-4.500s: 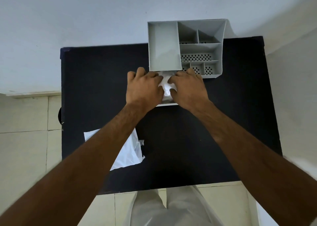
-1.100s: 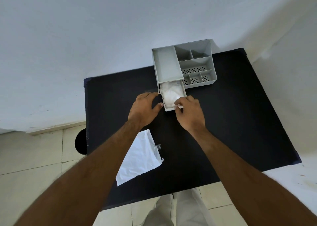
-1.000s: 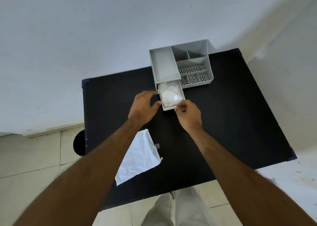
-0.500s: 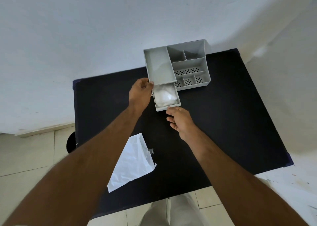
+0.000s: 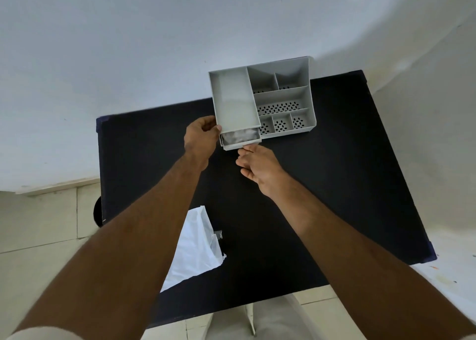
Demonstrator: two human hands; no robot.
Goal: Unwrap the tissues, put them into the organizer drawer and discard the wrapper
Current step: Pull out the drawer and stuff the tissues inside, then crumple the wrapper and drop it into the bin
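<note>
Grey moulded-plastic desk organizer point(image 5: 280, 100) sits at the far edge of the matte black rectangular counter point(image 5: 334, 172), against a white painted wall point(image 5: 154, 43). Top is split into one long smooth tray on the left and smaller square and oblong cells on the right, several with perforated floors. Its small grey plastic drawer point(image 5: 240, 143) sticks out a little from the front under the long tray, only a narrow strip open. Soft crumpled white tissues point(image 5: 239, 136) lie inside that strip, mostly hidden under the tray. Left hand point(image 5: 202, 138) is at the organizer's front left corner, fingers point(image 5: 213, 127) curled and touching the corner wall beside the drawer, bracing rather than wrapped around anything. Right hand point(image 5: 257, 165) is just in front of the drawer, palm turned partly up, fingers loosely curled with one fingertip touching the drawer's front face; holding nothing. Thin white glossy plastic wrapper point(image 5: 195, 247), flat and creased with a torn ragged right edge, lies on the counter near the front, well apart from the organizer, partly covered by the left forearm. Beige tiled floor point(image 5: 38, 236) shows left of the counter.
</note>
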